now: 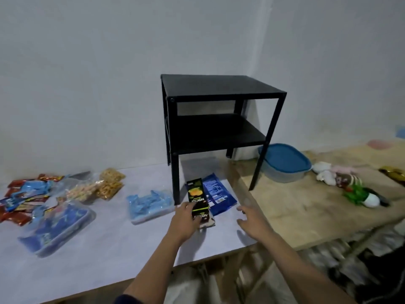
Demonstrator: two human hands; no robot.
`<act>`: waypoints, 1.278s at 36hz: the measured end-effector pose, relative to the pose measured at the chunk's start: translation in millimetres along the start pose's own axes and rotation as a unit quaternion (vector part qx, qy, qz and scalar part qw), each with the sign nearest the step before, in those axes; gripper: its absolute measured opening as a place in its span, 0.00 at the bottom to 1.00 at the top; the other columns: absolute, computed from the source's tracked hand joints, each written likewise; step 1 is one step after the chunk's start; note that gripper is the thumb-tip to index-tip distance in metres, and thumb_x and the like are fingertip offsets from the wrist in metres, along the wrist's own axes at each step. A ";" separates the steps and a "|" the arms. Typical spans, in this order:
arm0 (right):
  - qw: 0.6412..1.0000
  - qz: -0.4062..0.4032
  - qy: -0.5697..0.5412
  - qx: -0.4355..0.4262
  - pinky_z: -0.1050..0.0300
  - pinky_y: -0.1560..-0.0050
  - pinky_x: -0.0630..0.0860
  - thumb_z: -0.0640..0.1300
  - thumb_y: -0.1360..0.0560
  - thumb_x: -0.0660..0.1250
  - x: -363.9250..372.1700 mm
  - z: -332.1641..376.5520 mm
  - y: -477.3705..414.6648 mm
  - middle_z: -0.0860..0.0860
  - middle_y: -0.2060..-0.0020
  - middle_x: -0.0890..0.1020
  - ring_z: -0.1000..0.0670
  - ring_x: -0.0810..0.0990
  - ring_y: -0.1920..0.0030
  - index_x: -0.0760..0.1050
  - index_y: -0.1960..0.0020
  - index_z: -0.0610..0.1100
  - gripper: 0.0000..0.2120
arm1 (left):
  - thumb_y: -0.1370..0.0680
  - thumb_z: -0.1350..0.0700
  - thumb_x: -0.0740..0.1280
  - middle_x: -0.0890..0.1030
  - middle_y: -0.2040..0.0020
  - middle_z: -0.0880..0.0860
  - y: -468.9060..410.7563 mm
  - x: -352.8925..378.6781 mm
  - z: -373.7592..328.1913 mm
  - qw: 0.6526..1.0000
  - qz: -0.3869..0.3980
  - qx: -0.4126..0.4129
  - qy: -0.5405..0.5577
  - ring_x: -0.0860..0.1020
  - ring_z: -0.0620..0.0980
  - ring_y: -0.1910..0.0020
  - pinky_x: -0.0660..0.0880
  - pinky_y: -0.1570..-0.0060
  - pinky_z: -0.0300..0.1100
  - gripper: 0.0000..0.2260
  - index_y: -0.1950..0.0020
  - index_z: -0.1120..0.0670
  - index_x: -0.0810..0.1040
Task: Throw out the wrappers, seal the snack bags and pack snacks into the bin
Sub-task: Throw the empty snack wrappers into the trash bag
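Note:
My left hand grips a black snack packet with a green stripe, lifted slightly over a second black packet lying on the white table cover. A blue snack bag lies just right of them. My right hand hovers with fingers spread, holding nothing, at the cover's right edge. Left of the packets lies a clear bag of blue items. Farther left are clear bags of pretzels, a blue-printed clear bag and a heap of red and blue wrappers.
A black two-shelf side table stands on the surface against the wall, one leg right behind the packets. A grey tub with a blue lid sits behind it on bare plywood, with soft toys to the right.

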State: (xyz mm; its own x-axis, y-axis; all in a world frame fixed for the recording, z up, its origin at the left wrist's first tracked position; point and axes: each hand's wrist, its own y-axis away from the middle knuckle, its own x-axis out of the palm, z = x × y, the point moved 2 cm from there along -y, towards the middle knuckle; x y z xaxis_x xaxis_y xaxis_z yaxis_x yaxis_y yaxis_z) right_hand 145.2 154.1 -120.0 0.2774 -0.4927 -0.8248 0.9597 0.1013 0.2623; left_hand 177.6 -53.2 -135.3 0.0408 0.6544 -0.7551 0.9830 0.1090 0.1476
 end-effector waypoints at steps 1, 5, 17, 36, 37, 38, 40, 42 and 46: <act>1.000 -0.004 -0.003 0.001 0.57 0.37 0.69 0.44 0.23 0.63 1.3 -4.8 -7.3 0.49 0.31 0.67 0.50 0.72 0.36 0.67 0.32 0.51 0.20 | 0.22 0.50 0.62 0.64 0.28 0.55 -6.4 5.4 -0.4 1.000 -0.005 -0.006 -0.001 0.65 0.54 0.31 0.65 0.33 0.48 0.25 0.27 0.53 0.61; 0.999 0.018 -0.037 -0.019 0.55 0.34 0.70 0.43 0.23 0.63 13.1 -17.7 -40.2 0.47 0.31 0.67 0.50 0.74 0.37 0.66 0.31 0.48 0.21 | 0.22 0.47 0.62 0.57 0.25 0.56 -38.2 26.0 0.2 0.999 -0.013 -0.036 -0.004 0.60 0.57 0.28 0.62 0.32 0.50 0.28 0.26 0.52 0.57; 0.997 0.028 0.041 -0.055 0.56 0.33 0.59 0.50 0.24 0.63 51.4 -10.5 -161.3 0.38 0.29 0.60 0.40 0.62 0.31 0.57 0.26 0.47 0.30 | 0.30 0.36 0.67 0.47 0.23 0.54 -126.8 58.7 31.0 0.996 -0.016 -0.072 0.055 0.58 0.58 0.27 0.63 0.31 0.55 0.40 0.25 0.46 0.52; 0.992 0.072 -0.081 -0.058 0.66 0.41 0.64 0.40 0.31 0.74 61.3 -14.5 -174.6 0.45 0.37 0.68 0.48 0.68 0.35 0.66 0.30 0.44 0.32 | 0.28 0.51 0.69 0.49 0.25 0.52 -127.4 60.5 50.4 0.995 -0.028 -0.040 0.087 0.61 0.54 0.29 0.69 0.35 0.48 0.37 0.25 0.45 0.51; 0.992 0.071 -0.076 -0.066 0.67 0.42 0.63 0.39 0.31 0.74 57.3 -14.8 -171.5 0.45 0.37 0.67 0.48 0.68 0.35 0.65 0.30 0.44 0.33 | 0.28 0.51 0.69 0.49 0.25 0.52 -126.6 59.4 47.8 0.995 -0.023 -0.043 0.088 0.61 0.54 0.29 0.69 0.34 0.49 0.37 0.25 0.45 0.51; 0.992 0.070 -0.071 -0.074 0.68 0.43 0.62 0.39 0.31 0.74 52.9 -15.1 -168.5 0.45 0.36 0.67 0.48 0.68 0.35 0.65 0.30 0.43 0.33 | 0.28 0.51 0.69 0.49 0.25 0.52 -125.1 58.0 45.0 0.995 -0.019 -0.045 0.086 0.60 0.55 0.28 0.68 0.34 0.50 0.37 0.24 0.45 0.51; 0.992 0.060 -0.073 -0.084 0.70 0.46 0.64 0.39 0.32 0.74 41.6 -15.0 -161.3 0.46 0.38 0.69 0.49 0.70 0.39 0.65 0.30 0.43 0.33 | 0.28 0.50 0.69 0.51 0.25 0.52 -120.7 54.7 38.2 0.995 -0.013 -0.047 0.085 0.61 0.55 0.29 0.66 0.32 0.51 0.37 0.24 0.46 0.52; 0.991 0.048 -0.096 -0.081 0.75 0.52 0.67 0.37 0.32 0.74 30.1 -16.7 -154.0 0.50 0.42 0.69 0.51 0.72 0.42 0.67 0.30 0.43 0.33 | 0.28 0.50 0.69 0.53 0.26 0.52 -114.7 51.0 30.2 0.994 -0.014 -0.047 0.098 0.63 0.54 0.30 0.66 0.32 0.51 0.37 0.25 0.46 0.53; 0.986 0.063 -0.089 -0.123 0.66 0.43 0.67 0.38 0.31 0.73 -0.2 -16.1 -137.1 0.52 0.40 0.67 0.49 0.71 0.37 0.66 0.30 0.45 0.32 | 0.28 0.51 0.69 0.54 0.27 0.54 -96.9 42.0 8.5 0.992 -0.033 -0.049 0.107 0.63 0.54 0.30 0.64 0.30 0.46 0.36 0.24 0.48 0.54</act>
State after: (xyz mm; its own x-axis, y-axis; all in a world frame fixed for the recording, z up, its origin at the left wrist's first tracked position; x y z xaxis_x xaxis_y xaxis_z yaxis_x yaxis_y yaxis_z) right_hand 14.3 154.2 -163.8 0.4041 -0.6044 -0.6866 0.9062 0.3667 0.2105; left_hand 85.6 -42.7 -186.7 -0.0721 0.7868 -0.6130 0.9597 0.2220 0.1721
